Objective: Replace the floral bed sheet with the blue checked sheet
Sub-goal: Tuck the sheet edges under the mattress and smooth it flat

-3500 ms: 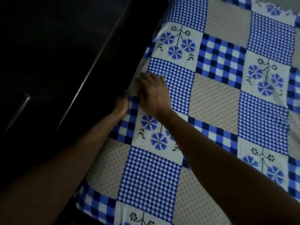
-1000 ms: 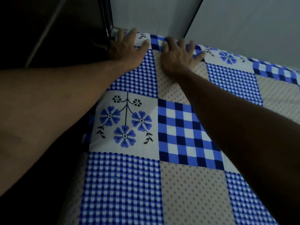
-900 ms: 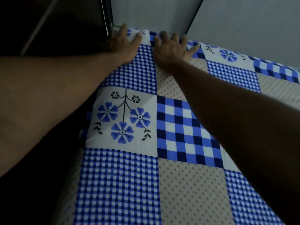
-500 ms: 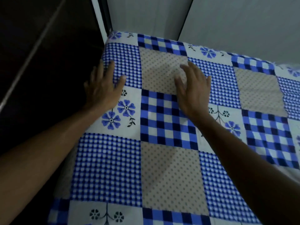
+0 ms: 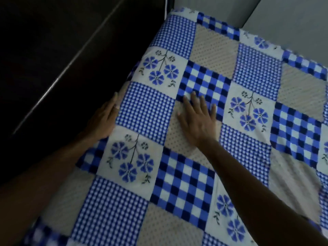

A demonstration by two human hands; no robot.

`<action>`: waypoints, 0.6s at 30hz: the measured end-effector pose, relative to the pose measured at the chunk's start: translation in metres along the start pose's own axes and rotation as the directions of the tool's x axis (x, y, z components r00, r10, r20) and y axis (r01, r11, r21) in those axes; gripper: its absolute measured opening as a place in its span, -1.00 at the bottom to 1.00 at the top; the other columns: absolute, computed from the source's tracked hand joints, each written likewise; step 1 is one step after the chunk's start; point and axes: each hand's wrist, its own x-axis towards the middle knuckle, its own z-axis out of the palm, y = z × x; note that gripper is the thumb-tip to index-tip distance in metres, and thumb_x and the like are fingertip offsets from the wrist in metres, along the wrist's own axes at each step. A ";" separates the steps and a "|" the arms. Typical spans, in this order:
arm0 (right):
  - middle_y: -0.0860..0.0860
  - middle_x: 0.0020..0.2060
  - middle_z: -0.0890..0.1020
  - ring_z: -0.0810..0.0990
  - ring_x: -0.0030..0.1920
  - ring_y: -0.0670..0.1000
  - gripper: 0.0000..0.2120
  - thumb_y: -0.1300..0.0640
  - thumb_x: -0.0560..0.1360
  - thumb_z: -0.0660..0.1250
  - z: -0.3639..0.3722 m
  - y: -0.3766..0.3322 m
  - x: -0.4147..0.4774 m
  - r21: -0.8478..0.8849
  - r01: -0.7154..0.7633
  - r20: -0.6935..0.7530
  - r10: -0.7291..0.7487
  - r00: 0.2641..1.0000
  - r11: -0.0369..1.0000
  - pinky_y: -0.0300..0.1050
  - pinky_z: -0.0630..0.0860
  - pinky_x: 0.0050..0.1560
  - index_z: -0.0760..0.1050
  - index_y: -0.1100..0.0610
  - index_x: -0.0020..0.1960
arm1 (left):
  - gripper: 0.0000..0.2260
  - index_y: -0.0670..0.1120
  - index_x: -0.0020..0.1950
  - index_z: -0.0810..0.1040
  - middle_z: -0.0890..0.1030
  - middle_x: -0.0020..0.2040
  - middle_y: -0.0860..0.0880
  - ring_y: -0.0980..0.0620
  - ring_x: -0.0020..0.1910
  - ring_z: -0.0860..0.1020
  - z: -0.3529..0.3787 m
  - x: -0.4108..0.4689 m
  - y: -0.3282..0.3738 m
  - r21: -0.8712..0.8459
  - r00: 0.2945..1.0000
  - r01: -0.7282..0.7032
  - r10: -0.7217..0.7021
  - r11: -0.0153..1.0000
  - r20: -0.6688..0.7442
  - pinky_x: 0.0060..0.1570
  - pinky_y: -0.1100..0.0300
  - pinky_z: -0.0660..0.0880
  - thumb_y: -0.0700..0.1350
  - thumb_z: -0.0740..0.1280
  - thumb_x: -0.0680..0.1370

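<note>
Dim room — left hand [image 5: 103, 121], right hand [image 5: 197, 121], seemingly flat on blue checked sheet [image 5: 177, 183]

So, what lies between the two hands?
In the head view, only a bare fine-checked square of the blue checked patchwork sheet lies between the left hand and the right hand.

The blue checked sheet [image 5: 204, 174] lies flat over the bed, giving open room to the right of and nearer than the right hand [image 5: 197, 119], which rests spread on it. On the left a dark cabinet [image 5: 53, 50] runs close along the bed's edge, leaving only a narrow, shadowed gap. The left hand [image 5: 104, 119] lies at that edge, fingers straight. On the far side a pale wall [image 5: 284, 18] closes off the bed. Whether any gap lies between them cannot be told.
</note>
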 end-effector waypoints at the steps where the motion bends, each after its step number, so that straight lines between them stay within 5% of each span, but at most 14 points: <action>1: -0.02 0.63 -0.08 -0.18 0.62 0.07 -0.38 -0.29 0.66 -0.16 0.008 -0.017 -0.011 0.001 0.039 0.012 -0.039 0.999 0.999 0.27 -0.27 0.55 -0.07 -0.06 0.64 | -0.51 0.03 0.64 0.02 0.16 0.61 -0.06 -0.10 0.54 0.22 0.001 -0.020 -0.011 0.026 1.000 0.010 -0.010 1.000 0.000 0.48 0.09 0.14 0.10 -0.05 0.71; 5: -0.02 0.63 -0.16 -0.26 0.61 0.09 -0.41 -0.25 0.69 -0.14 0.034 -0.086 -0.066 0.041 0.157 0.066 -0.160 0.985 0.987 0.25 -0.30 0.54 -0.13 -0.05 0.64 | -0.57 -0.19 0.52 0.34 0.42 0.46 -0.19 -0.16 0.43 0.39 -0.005 -0.100 -0.048 0.300 0.998 -0.009 0.028 0.954 -0.059 0.41 0.15 0.25 -0.03 0.01 0.73; 8: -0.03 0.63 -0.14 -0.26 0.61 0.09 -0.42 -0.20 0.70 -0.12 0.052 -0.140 -0.121 0.090 0.249 0.105 -0.258 0.960 0.964 0.28 -0.27 0.54 -0.11 -0.01 0.65 | -0.68 -0.43 0.32 0.43 0.60 0.12 -0.41 -0.37 0.02 0.63 -0.011 -0.165 -0.071 0.328 1.000 0.028 -0.025 0.944 -0.010 0.04 -0.07 0.57 -0.23 0.15 0.69; 10: -0.01 0.63 -0.13 -0.28 0.60 0.10 -0.42 -0.18 0.70 -0.11 0.066 -0.173 -0.162 0.112 0.315 0.121 -0.328 0.937 0.942 0.28 -0.28 0.55 -0.11 0.01 0.65 | -0.73 -0.44 0.29 0.44 0.63 0.00 -0.41 -0.33 -0.14 0.66 -0.009 -0.199 -0.098 0.388 0.998 -0.047 0.062 0.921 -0.028 -0.15 -0.11 0.63 -0.29 0.20 0.66; 13: -0.03 0.63 -0.13 -0.33 0.59 0.11 -0.43 -0.16 0.70 -0.10 0.087 -0.215 -0.224 0.137 0.425 0.200 -0.445 0.873 0.895 0.30 -0.26 0.53 -0.09 0.00 0.65 | -0.61 -0.27 0.20 0.55 0.64 -0.01 -0.28 -0.28 -0.09 0.63 -0.014 -0.245 -0.081 0.279 0.991 0.131 -0.116 0.951 -0.070 -0.09 -0.12 0.56 -0.01 0.07 0.72; 16: -0.06 0.63 -0.12 -0.31 0.60 0.08 -0.41 -0.15 0.67 0.01 0.100 -0.236 -0.270 0.182 0.559 0.288 -0.587 0.756 0.809 0.31 -0.28 0.52 -0.04 -0.03 0.64 | -0.65 -0.27 0.23 0.55 0.60 0.09 -0.27 -0.30 0.01 0.57 -0.003 -0.283 -0.078 0.403 0.951 0.110 0.022 0.909 -0.310 -0.02 -0.11 0.50 -0.05 0.12 0.70; 18: -0.06 0.63 0.01 -0.16 0.62 0.07 -0.42 -0.12 0.65 0.11 0.094 -0.228 -0.277 0.256 0.598 0.238 -0.649 0.723 0.759 0.27 -0.20 0.55 0.11 -0.03 0.62 | -0.63 -0.21 0.34 0.50 0.52 0.29 -0.23 -0.27 0.25 0.48 -0.002 -0.298 -0.068 0.392 0.936 0.078 0.069 0.917 -0.345 0.16 -0.10 0.43 -0.01 0.16 0.67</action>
